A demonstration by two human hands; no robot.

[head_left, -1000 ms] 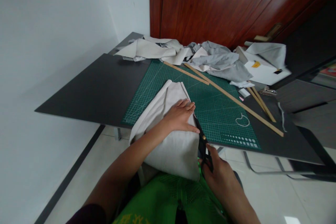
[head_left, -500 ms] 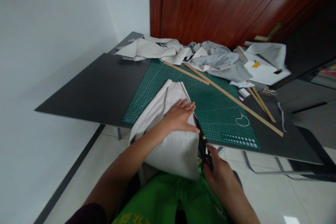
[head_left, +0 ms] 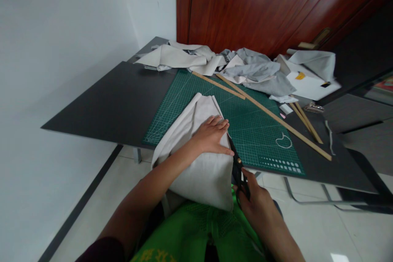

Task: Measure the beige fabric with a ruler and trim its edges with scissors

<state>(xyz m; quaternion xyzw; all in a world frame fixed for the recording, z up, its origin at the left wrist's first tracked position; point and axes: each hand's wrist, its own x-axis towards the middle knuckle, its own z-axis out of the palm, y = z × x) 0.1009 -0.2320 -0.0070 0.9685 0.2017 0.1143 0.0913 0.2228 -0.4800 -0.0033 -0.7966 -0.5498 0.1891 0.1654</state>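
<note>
A light grey-beige folded cloth lies over the front edge of the green cutting mat and hangs down toward my body. My left hand presses flat on it, fingers stretched out near its right edge. In my right hand are black scissors, held by the handles, with the blades along the cloth's right edge. The blade tips are partly hidden beside my left hand.
The dark table carries a pile of grey cloth along the back, a white box, long wooden strips, a white string loop and a small white block. A red-brown door stands behind.
</note>
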